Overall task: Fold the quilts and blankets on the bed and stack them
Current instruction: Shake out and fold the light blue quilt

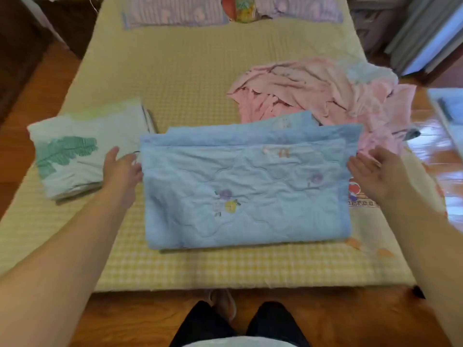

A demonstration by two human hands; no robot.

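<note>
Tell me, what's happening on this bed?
A person stands at the foot of the bed, folding bedding. A blue quilt lies folded in front of them, with the left hand at its left edge and the right hand open at its right edge. A white quilt with a green leaf print already sits folded to the left. A pink blanket still lies crumpled at the back right, waiting its turn.

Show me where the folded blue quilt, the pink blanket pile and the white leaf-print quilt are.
blue quilt [245, 186], head view, middle of its top folded layer.
pink blanket [308, 88], head view, top of the crumpled heap.
white leaf-print quilt [75, 156], head view, on its green leaf print.
</note>
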